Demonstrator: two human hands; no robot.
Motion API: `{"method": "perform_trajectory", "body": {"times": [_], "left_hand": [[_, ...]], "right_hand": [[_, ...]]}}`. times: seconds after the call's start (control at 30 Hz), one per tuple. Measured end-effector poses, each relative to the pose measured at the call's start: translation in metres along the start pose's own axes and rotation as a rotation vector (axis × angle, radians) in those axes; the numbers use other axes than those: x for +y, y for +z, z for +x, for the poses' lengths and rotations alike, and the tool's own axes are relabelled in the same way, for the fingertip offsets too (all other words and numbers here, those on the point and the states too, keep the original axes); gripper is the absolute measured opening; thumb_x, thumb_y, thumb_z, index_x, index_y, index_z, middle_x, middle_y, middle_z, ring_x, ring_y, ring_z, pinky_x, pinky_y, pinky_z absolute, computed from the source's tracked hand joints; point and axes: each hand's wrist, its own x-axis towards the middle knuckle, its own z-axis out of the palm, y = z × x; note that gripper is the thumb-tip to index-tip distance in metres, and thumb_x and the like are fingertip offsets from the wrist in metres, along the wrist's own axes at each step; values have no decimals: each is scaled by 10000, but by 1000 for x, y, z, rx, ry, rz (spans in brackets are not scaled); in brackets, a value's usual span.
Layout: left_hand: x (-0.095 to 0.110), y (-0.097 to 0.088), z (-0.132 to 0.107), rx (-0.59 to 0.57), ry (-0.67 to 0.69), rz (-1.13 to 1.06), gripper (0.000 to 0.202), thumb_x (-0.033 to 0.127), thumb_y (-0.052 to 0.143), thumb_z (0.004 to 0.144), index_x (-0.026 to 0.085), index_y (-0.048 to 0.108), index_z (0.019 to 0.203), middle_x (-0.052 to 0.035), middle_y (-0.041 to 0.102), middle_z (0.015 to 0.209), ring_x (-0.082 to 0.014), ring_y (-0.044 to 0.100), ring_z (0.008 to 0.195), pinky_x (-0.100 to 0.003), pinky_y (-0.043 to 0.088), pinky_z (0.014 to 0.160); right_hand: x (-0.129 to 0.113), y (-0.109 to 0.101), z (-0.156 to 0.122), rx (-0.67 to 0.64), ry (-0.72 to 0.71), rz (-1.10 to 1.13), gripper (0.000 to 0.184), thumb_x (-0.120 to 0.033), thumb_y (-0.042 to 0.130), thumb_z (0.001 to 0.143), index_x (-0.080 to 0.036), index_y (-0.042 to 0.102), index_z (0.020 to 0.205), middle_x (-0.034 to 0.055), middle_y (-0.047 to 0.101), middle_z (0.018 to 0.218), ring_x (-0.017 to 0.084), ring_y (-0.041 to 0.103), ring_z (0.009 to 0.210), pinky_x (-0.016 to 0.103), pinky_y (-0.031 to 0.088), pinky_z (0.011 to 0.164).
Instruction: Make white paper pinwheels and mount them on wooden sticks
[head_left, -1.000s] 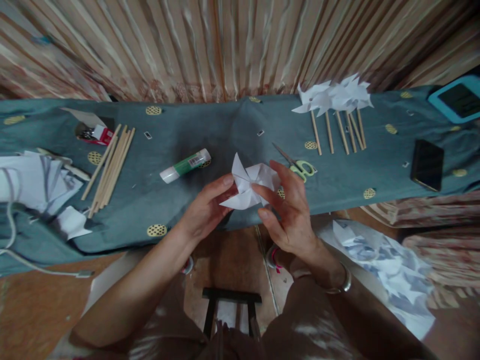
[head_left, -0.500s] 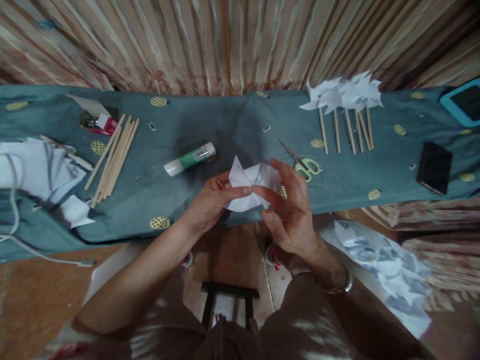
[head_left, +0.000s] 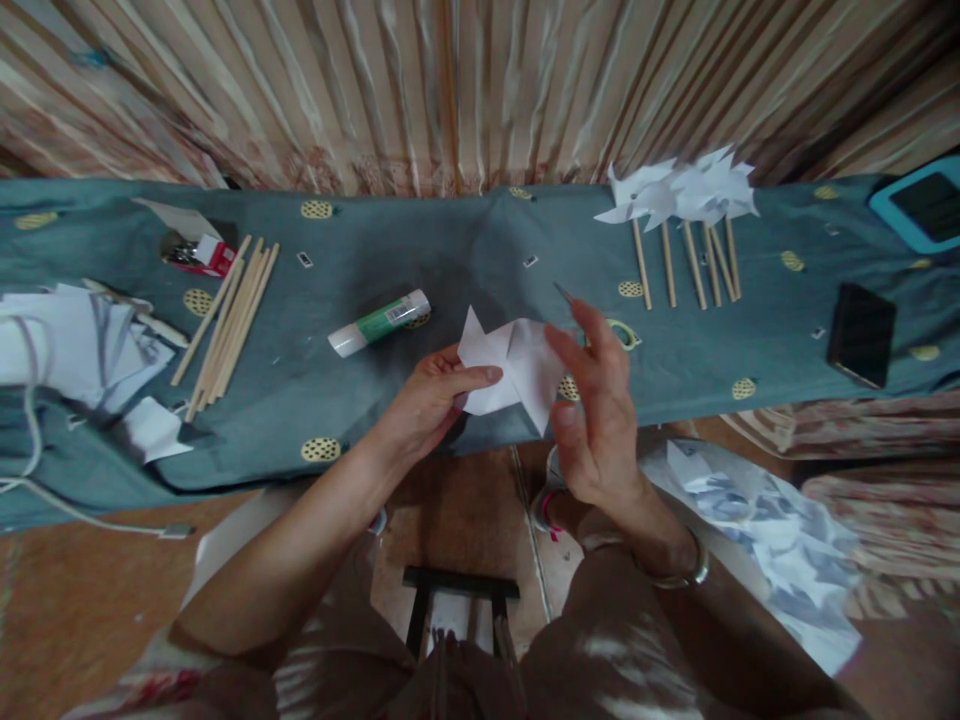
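A white paper pinwheel (head_left: 516, 372) is held above the table's front edge, its points partly folded in. My left hand (head_left: 427, 400) grips it from the left, thumb pressed on top near the middle. Just off its right side is my right hand (head_left: 596, 415), fingers apart with nothing in them. Behind that hand lie scissors with pale green handles (head_left: 624, 335), mostly hidden by the fingers. A green and white glue stick (head_left: 380, 322) rests on the cloth to the left of the paper.
Wooden sticks (head_left: 232, 325) lie at left beside a small red box (head_left: 206, 255) and a stack of paper (head_left: 60, 335). Finished pinwheels on sticks (head_left: 679, 192) lie at back right. A black phone (head_left: 862, 335) is at right; a bag of paper pinwheels (head_left: 765, 540) sits below.
My right hand has let go of the pinwheel and drawn back to the right, over the scissors. A folded point on the paper's right side has sprung outward. My left hand keeps its hold.
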Motion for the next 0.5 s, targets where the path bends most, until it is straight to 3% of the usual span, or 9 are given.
{"method": "perform_trajectory", "body": {"times": [0.07,0.13,0.23,0.33,0.5], "left_hand": [[0,-1,3,7,23,-1,249,194,848,573,137,743,792,-11,725,717,-120,639,646,-230,488,677],[0,-1,5,9,38,10,261,199,852,557,139,741,785,-11,722,716,-125,639,656,-233,490,680],[1,0,7,11,34,32,258,211,853,559,141,739,780,-15,720,716,-128,637,666,-234,488,677],[1,-1,9,22,38,52,242,202,845,565,150,738,776,-19,723,726,-129,627,652,-241,479,659],[-1,-1,10,50,49,96,280,207,863,543,151,738,787,-13,719,709,-135,624,648,-249,471,654]], "right_hand": [[8,-1,4,138,257,179,435,-462,359,1008,-359,498,1408,12,436,1534,273,374,1453,509,335,1175],[20,0,8,252,560,507,341,-462,466,971,-335,621,1247,26,599,1379,242,550,1301,465,466,1070],[35,5,10,107,873,962,214,-437,681,838,-274,703,974,34,740,1088,190,693,1000,360,572,890],[38,9,10,8,978,1192,220,-411,792,739,-253,708,865,5,762,888,155,709,837,315,585,820],[28,8,11,-74,1024,1283,301,-415,854,661,-233,724,863,-1,756,807,168,706,777,321,587,764]]}}
